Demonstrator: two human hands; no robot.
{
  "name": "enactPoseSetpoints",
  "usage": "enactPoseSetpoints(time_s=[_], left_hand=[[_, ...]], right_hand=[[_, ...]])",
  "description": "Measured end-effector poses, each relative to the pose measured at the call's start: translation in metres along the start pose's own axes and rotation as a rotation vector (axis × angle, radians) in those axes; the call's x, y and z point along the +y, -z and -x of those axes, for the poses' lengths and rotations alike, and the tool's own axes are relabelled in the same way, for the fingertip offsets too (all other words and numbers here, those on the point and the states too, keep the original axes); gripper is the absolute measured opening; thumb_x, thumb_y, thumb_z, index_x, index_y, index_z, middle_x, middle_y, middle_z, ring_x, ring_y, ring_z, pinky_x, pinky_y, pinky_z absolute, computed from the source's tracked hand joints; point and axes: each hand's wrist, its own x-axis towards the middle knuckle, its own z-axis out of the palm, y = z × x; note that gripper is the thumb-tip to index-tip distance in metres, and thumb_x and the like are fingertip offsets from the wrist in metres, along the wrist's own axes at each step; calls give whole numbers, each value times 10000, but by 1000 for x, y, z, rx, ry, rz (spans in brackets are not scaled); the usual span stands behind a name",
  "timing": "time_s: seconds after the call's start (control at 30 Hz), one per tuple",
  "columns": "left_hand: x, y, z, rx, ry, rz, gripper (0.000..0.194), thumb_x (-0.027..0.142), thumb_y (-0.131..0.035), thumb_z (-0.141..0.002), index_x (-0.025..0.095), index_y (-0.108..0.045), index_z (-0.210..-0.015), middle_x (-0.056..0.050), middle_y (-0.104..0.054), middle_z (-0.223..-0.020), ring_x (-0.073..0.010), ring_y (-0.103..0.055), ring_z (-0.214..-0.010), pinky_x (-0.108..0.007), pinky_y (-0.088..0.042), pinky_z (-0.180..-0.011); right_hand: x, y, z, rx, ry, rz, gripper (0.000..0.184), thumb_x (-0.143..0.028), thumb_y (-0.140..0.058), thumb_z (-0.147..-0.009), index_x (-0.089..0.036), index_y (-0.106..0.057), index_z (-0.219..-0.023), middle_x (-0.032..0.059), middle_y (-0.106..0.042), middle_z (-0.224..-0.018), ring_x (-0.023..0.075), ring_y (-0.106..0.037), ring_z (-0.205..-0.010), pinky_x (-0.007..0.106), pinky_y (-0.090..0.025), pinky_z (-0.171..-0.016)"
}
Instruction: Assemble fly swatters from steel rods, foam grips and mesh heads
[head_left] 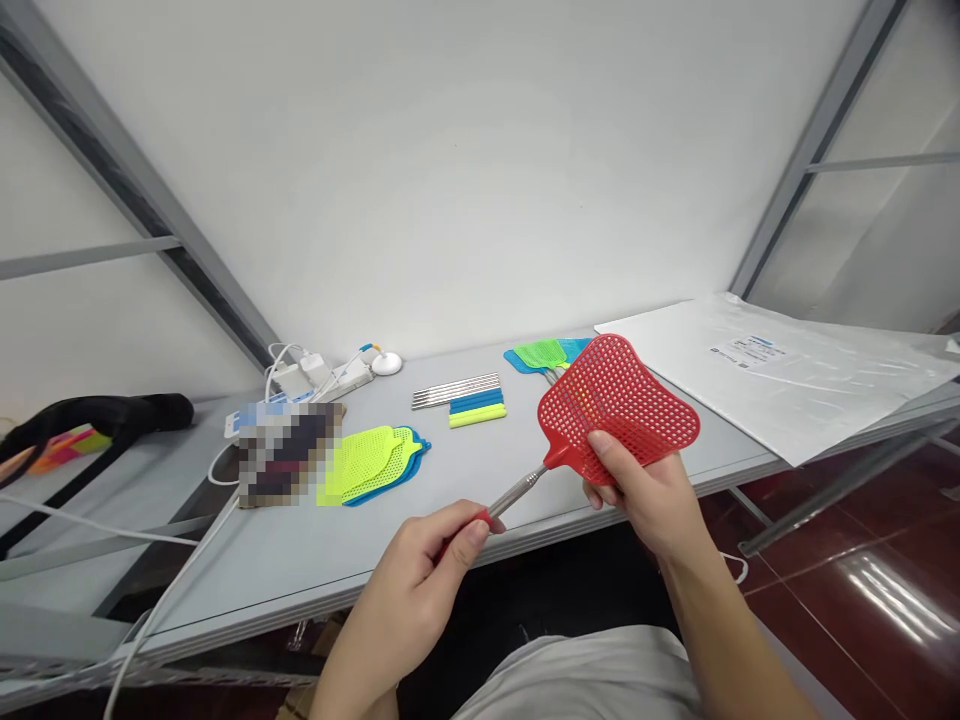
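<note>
A red fly swatter [615, 400] is held up over the table's front edge, tilted with its mesh head to the right. My left hand [427, 570] is wrapped round its red grip, most of which the fingers hide. Between grip and head shows a short silver metal rod [517, 490]. My right hand [649, 490] pinches the lower edge of the mesh head, thumb on top and fingers behind. Left of it on the table lie loose yellow and blue swatter heads [371, 465], stacked. Silver rods [455, 391] lie side by side behind blue and yellow grips [478, 413].
Green and blue swatters [541, 355] with rods lie at the back, partly behind the red head. A white plastic-wrapped sheet [750, 370] covers the right side. Power strip and chargers [322, 375], a white round device [387, 363] and cables stand left, near a blurred item [289, 455].
</note>
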Motion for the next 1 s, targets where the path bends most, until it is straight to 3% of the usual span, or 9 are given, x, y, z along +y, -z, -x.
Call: enactPoseSetpoints(time_s=[0.1,0.23,0.4,0.53,0.63,0.73,0.87,1.0], left_hand=[[1,-2,0,104,-45,-130,271,411,-459,-975,239,-664,-934,10,-628,-745,-153,-562,-680,-246,-402,-606],[0,-4,-5,250,-234,-346,182,331,-531,-951,254,-667,-1044,-14,-712,-915,-177,-630,-774,-283,-429,-699],[-2,1,-10,302,-301,-503,211,304,-513,-960,260,-660,-1105,-20,-703,-890,-182,-623,-755,-313,-403,-723],[-5,3,2,248,-311,-543,267,360,-534,-944,287,-671,-1160,-16,-679,-804,-182,-614,-698,-298,-416,-687],[-5,0,12,200,-302,-524,309,379,-546,-932,294,-663,-1205,-20,-671,-769,-182,-604,-646,-281,-431,-627],[0,-5,18,178,-280,-495,325,375,-567,-917,311,-659,-1222,-22,-670,-745,-184,-599,-613,-268,-441,-580],[7,-3,24,110,-253,-397,298,366,-612,-884,352,-690,-1171,-18,-686,-741,-186,-606,-611,-262,-475,-576],[-6,11,34,113,-147,-41,369,327,-692,-828,335,-691,-1196,-60,-719,-841,-214,-663,-735,-266,-528,-629]], right_hand=[[7,-5,2,34,-1,-11,320,-344,-569,-943,-206,-478,-669,-74,-421,-500,79,-417,-434,242,-419,-436],[16,-3,10,109,-42,-123,323,-371,-568,-940,-220,-457,-677,-94,-378,-452,80,-372,-388,246,-410,-410],[25,-7,20,168,-105,-2,423,-416,-576,-926,-201,-475,-576,-58,-442,-433,86,-432,-393,256,-419,-444],[41,-19,27,153,-204,-128,333,-438,-592,-909,-184,-594,-694,-69,-447,-463,69,-393,-386,245,-394,-450],[49,-23,30,116,-201,-151,303,-425,-603,-902,-191,-594,-710,-78,-417,-475,72,-383,-411,240,-380,-463],[48,-23,33,-9,-208,-64,289,-411,-620,-893,-190,-586,-709,-69,-440,-502,82,-411,-454,250,-395,-508],[47,-27,37,-121,-267,-139,311,-444,-583,-910,-195,-560,-725,-66,-444,-527,84,-412,-476,246,-384,-520],[46,-32,40,-41,-270,-245,319,-445,-601,-895,-202,-532,-700,-62,-452,-550,83,-385,-491,238,-356,-516]])
